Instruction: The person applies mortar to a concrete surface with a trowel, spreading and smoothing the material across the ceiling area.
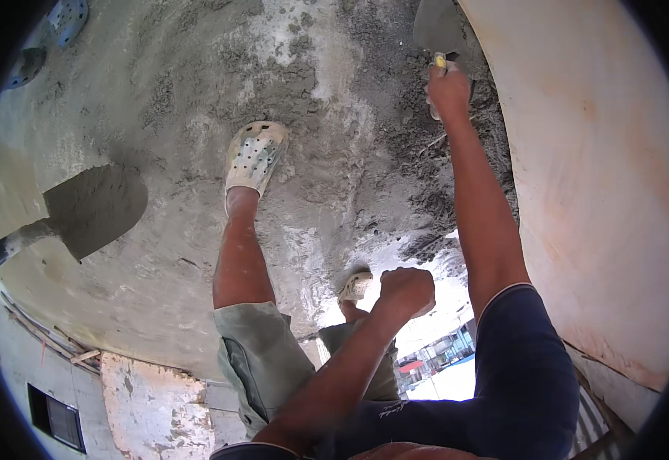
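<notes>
My right hand (449,90) is stretched far forward, closed around the handle of a trowel (437,29). The trowel's flat grey blade lies against wet mortar, close to the pale wall on the right. A bit of yellow shows on the handle by my thumb. Dark, lumpy mortar (432,172) is heaped below that hand along the foot of the wall. My left hand (407,293) is bent in front of my body as a fist, with nothing visible in it. It touches neither the floor nor a tool.
At the left a shovel (97,207) rests with its mortar-coated blade on the floor. My clog (256,157) stands on the smeared grey floor; another clog (356,285) is farther back. Blue clogs (66,21) show at the upper left. A smooth pale wall (595,153) bounds the right side.
</notes>
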The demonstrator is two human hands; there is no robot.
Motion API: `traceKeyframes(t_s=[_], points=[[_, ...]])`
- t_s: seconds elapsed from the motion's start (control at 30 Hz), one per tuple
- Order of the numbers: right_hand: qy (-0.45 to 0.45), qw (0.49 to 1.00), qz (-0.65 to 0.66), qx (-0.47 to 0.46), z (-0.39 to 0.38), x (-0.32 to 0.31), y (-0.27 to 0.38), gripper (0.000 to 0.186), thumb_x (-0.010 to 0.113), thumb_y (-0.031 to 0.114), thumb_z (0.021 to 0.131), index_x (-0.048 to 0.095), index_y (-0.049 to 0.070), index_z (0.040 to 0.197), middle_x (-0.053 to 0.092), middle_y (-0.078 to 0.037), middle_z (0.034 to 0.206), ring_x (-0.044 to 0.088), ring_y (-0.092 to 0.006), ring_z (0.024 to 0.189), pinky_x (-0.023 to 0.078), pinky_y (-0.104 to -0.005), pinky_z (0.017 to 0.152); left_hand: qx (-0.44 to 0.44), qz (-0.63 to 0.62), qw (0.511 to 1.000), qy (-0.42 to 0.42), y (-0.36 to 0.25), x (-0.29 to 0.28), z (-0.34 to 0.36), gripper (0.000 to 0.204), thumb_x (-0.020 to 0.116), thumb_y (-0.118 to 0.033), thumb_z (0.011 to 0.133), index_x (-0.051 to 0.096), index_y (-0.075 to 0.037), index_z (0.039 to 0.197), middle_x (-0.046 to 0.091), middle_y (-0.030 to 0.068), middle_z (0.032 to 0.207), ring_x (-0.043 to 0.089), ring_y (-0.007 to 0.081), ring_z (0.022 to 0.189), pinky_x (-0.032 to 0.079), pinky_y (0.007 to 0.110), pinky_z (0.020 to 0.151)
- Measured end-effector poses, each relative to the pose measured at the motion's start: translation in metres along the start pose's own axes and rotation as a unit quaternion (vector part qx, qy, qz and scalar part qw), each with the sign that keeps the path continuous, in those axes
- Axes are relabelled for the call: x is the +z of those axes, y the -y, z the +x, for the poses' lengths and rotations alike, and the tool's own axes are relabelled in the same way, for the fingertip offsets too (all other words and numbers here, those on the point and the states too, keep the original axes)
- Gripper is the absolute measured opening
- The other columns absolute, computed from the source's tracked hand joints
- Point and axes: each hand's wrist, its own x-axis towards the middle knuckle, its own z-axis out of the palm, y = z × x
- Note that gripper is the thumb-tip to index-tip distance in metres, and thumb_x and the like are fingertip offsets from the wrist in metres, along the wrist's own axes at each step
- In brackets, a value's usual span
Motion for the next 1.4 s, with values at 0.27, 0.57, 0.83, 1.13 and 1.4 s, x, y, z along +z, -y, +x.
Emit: traceKeyframes(t_s=[0.27, 0.57, 0.83, 1.13, 1.4], points=[[-0.044, 0.97, -0.234, -0.043, 0.017, 0.009, 0.015, 0.033, 0.058, 0.024, 0.082, 0.064, -0.008, 0.087, 0.065, -0.03, 0.084, 0.064, -0.0454, 0.084, 0.051, -0.0489, 0.075, 0.002, -0.038, 0.997, 0.071, -0.01, -0.054, -0.016, 0.022, 0.06, -0.008, 0.067, 0.073, -0.004, 0.084, 0.071, 0.0176, 0.087, 0.069, 0.0333, 0.083, 0.053, 0.043, 0.066], [-0.093, 0.988, -0.127, -0.003, -0.008, 0.028, 0.056, 0.037, 0.055, 0.028, 0.088, 0.059, -0.006, 0.104, 0.064, -0.031, 0.089, 0.062, -0.0473, 0.085, 0.049, -0.0515, 0.076, 0.014, -0.051, 0.994, 0.091, -0.016, -0.095, -0.025, 0.025, 0.051, -0.014, 0.074, 0.07, -0.001, 0.083, 0.068, 0.0201, 0.088, 0.067, 0.0353, 0.084, 0.051, 0.044, 0.072], [-0.018, 0.967, -0.247, 0.055, 0.018, -0.007, 0.024, 0.042, 0.055, 0.031, 0.088, 0.057, -0.005, 0.109, 0.064, -0.031, 0.094, 0.063, -0.0448, 0.092, 0.05, -0.05, 0.082, 0.022, -0.044, 0.995, 0.087, -0.022, -0.119, -0.02, 0.028, 0.051, -0.021, 0.078, 0.07, -0.003, 0.089, 0.068, 0.0184, 0.094, 0.065, 0.0345, 0.091, 0.05, 0.044, 0.079], [0.0, 0.973, -0.22, 0.073, -0.063, 0.01, 0.016, 0.045, 0.057, 0.028, 0.089, 0.053, -0.004, 0.12, 0.064, -0.029, 0.096, 0.063, -0.0451, 0.091, 0.05, -0.0496, 0.08, -0.015, -0.037, 0.995, 0.086, -0.011, -0.107, -0.031, 0.03, 0.049, -0.02, 0.08, 0.069, -0.002, 0.092, 0.067, 0.0206, 0.097, 0.064, 0.0364, 0.094, 0.05, 0.043, 0.082], [-0.017, 0.97, -0.223, 0.091, -0.053, -0.04, -0.108, 0.044, 0.055, 0.03, 0.09, 0.054, -0.004, 0.117, 0.065, -0.027, 0.093, 0.063, -0.0449, 0.086, 0.05, -0.0515, 0.078, 0.01, 0.057, 0.995, 0.082, 0.01, -0.021, 0.001, 0.028, 0.049, -0.023, 0.083, 0.07, -0.004, 0.087, 0.068, 0.0193, 0.094, 0.066, 0.0348, 0.09, 0.051, 0.044, 0.081]])
